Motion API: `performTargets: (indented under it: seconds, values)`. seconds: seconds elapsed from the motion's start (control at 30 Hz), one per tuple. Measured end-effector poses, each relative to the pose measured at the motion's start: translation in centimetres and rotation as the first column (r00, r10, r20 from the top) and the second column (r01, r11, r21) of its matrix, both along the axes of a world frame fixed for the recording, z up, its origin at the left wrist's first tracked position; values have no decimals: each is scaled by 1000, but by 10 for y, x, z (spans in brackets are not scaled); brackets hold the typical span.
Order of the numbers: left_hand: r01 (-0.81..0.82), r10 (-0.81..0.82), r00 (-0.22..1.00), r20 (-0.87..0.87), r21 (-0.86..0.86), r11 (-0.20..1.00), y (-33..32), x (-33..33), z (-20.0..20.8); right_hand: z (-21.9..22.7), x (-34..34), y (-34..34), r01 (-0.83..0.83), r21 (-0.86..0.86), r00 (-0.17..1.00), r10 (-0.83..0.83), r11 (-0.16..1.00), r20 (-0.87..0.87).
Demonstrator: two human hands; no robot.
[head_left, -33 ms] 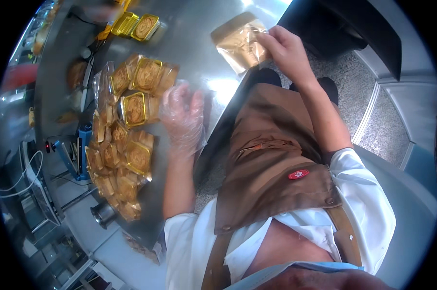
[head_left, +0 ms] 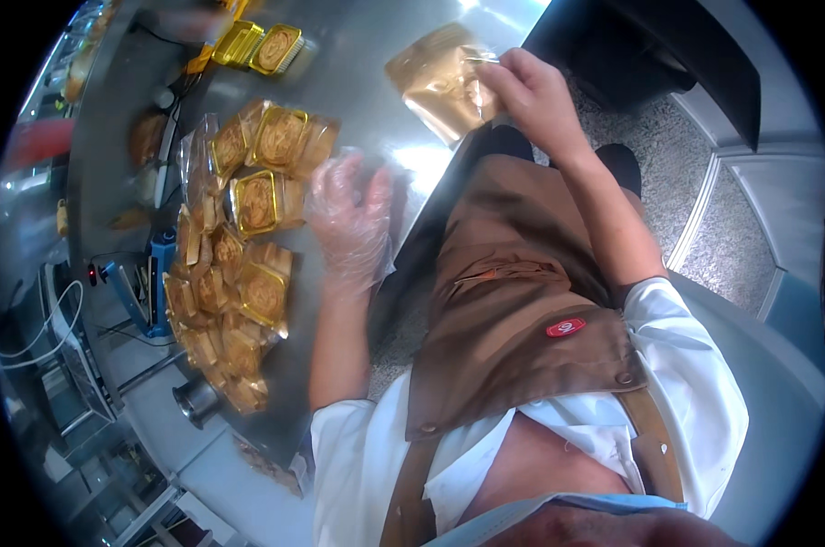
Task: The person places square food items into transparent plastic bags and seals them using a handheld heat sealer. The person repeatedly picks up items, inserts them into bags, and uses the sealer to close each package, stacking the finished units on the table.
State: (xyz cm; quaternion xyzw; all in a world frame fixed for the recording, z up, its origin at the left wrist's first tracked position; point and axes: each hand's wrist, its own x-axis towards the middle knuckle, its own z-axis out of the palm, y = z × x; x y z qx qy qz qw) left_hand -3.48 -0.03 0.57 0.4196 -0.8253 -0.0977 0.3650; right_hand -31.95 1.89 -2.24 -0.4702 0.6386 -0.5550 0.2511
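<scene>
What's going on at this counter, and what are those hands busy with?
A person in a brown apron is at a metal counter. The right hand pinches one side of a shiny gold-brown bag near the counter's edge. The left hand, in a clear plastic glove, is beside a spread of wrapped food packs, its fingers loosely curled; whether it touches them is unclear. Farther up the counter are two yellow trays, side by side.
</scene>
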Motion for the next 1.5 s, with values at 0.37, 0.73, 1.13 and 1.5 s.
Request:
performTargets:
  seconds: [0.37, 0.73, 1.13, 1.5]
  values:
    - [-2, -1, 999, -37, -71, 997, 14, -49, -10, 16, 73, -7, -21, -134, 976, -9, 991, -218]
    - [56, -39, 983, -177, 97, 994, 13, -45, -13, 11, 81, -14, 1, -146, 963, -40, 989, -266]
    - [-104, 101, 993, -60, -52, 993, 3, -37, -14, 16, 74, 8, -192, -189, 968, 155, 963, -195]
    - [-176, 144, 975, -170, -185, 967, 1, -34, 2, 6, 78, -12, -51, -135, 915, -8, 989, -404]
